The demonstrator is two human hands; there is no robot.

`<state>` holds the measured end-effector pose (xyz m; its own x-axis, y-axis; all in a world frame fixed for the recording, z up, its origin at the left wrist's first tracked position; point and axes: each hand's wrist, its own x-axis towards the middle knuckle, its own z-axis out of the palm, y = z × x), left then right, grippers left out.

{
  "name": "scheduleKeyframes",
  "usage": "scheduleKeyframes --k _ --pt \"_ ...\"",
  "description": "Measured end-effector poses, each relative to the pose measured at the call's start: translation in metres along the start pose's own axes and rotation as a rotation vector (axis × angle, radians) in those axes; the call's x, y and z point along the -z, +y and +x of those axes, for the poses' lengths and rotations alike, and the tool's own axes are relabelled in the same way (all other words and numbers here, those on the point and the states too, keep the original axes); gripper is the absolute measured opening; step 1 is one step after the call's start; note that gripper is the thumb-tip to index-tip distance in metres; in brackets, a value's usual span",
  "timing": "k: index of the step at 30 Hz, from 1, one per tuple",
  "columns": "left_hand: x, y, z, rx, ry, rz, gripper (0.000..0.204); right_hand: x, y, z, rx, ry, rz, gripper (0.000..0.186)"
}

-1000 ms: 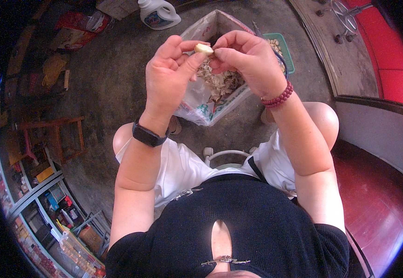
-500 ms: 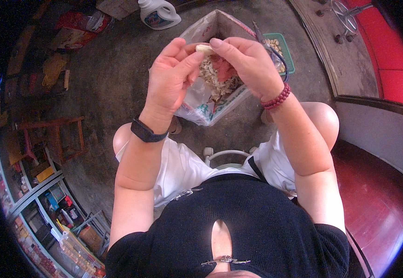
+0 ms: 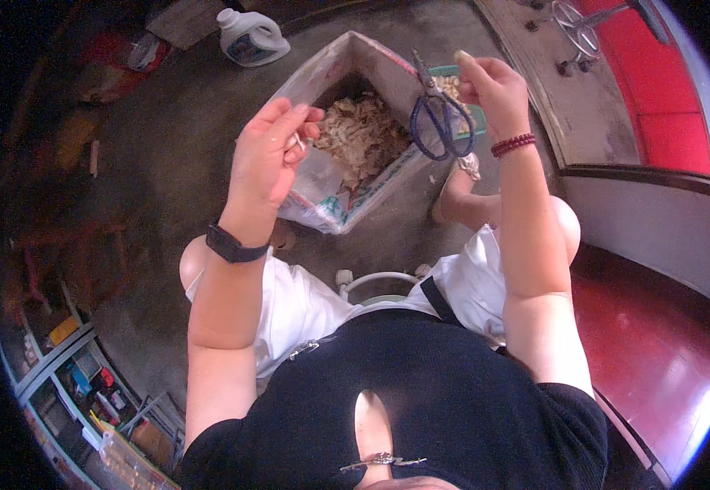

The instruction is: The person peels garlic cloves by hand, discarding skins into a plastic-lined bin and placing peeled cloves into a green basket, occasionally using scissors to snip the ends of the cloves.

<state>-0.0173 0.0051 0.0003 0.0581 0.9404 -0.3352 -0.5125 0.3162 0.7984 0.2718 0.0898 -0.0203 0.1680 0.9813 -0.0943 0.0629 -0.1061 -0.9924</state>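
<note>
My left hand (image 3: 269, 151) is over the left side of an open carton (image 3: 379, 175), its fingers curled round a small whitish piece (image 3: 295, 141) that is mostly hidden. Dry, papery pale peelings (image 3: 359, 135) fill the bottom of the carton. To the right, my right hand (image 3: 498, 94) hangs over a green basket (image 3: 479, 122) of small pale cloves (image 3: 451, 85). Its thumb and fingers are drawn together; what they hold, if anything, I cannot make out. Scissors (image 3: 441, 131) with dark blue handles sit at the carton's right edge, next to my right hand.
A white plastic jug (image 3: 250, 39) stands on the floor beyond the carton. My knees flank the carton's near side. Stool casters (image 3: 344, 278) show below. At right are a low wall (image 3: 649, 220) and a wheeled chair base (image 3: 576, 33); shelves (image 3: 69, 351) stand at lower left.
My hands, together over the carton on a pale clove before, have parted. The right went right to above the basket, the left moved left and down. A reddish piece on the peelings no longer shows.
</note>
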Motion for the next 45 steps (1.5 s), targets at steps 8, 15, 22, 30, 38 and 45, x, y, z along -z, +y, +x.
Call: scheduleKeyframes --k 8,15,22,30,38,45 --pt "0.007 -0.015 0.011 0.163 -0.068 -0.188 0.009 0.055 0.092 0.032 -0.282 0.202 -0.621 0.041" --pt "-0.004 -0.017 0.007 0.18 -0.157 -0.113 0.011 0.054 0.1 0.039 -0.235 0.297 -0.519 0.047" --pt "-0.022 -0.011 -0.001 0.119 -0.191 0.044 0.013 -0.009 -0.016 -0.026 0.168 -0.072 -0.04 0.021" --pt "-0.03 -0.008 -0.009 -0.096 -0.244 0.313 0.015 -0.067 -0.064 -0.093 0.607 -0.427 -0.38 0.021" --pt "-0.023 -0.004 -0.016 -0.342 -0.105 0.422 0.023 -0.078 -0.063 -0.087 0.412 -0.523 -0.358 0.015" --pt "-0.031 0.013 -0.023 -0.507 -0.037 0.441 0.008 -0.086 -0.074 -0.087 0.216 -0.56 -0.106 0.014"
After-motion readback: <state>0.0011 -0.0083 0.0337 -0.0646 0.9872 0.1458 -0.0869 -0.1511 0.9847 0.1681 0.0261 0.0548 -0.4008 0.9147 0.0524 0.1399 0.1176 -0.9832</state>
